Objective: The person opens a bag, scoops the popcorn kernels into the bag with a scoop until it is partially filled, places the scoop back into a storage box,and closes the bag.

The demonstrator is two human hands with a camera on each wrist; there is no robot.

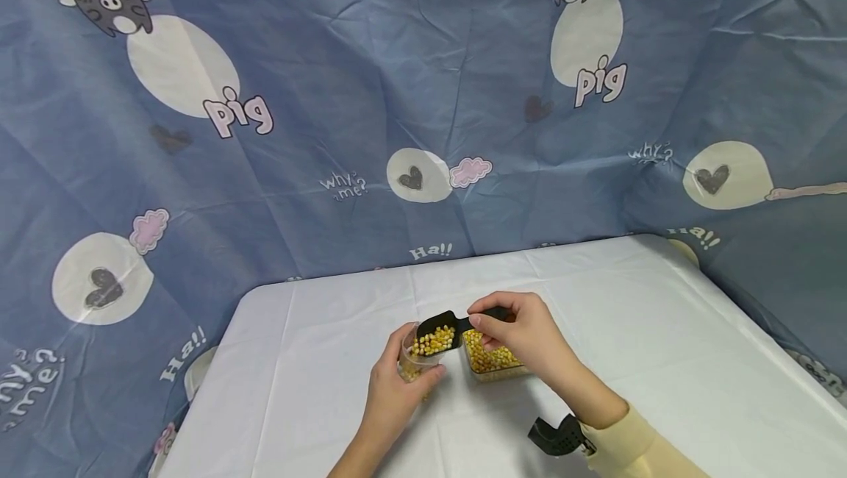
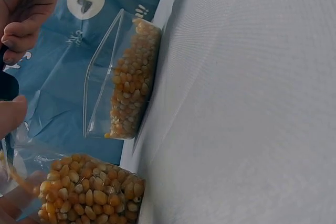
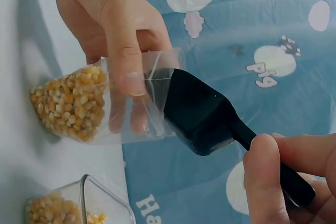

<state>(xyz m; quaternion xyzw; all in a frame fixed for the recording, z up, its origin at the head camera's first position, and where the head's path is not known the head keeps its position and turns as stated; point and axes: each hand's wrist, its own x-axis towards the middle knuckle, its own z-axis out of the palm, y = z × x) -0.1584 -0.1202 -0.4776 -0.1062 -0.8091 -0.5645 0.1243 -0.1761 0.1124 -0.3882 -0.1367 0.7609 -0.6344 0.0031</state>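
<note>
My left hand (image 1: pixel 392 390) grips a clear plastic bag (image 3: pixel 115 114) near its mouth, fingers and thumb on opposite sides. Corn kernels (image 3: pixel 68 103) fill the bag's lower part, which sits low by the white cloth. In my right hand (image 1: pixel 523 331) is the handle of a black scoop (image 3: pixel 199 111), pinched between thumb and fingers. The scoop's front end reaches into the bag's opening, and kernels lie in its bowl in the head view. Just right of the bag stands a clear box (image 2: pixel 123 77) of corn kernels, partly under my right hand in the head view.
A white cloth (image 1: pixel 317 360) covers the table. Behind it hangs a blue printed curtain (image 1: pixel 331 95). A black strap (image 1: pixel 559 435) sits at the right wrist, by a pale yellow sleeve (image 1: pixel 629 441).
</note>
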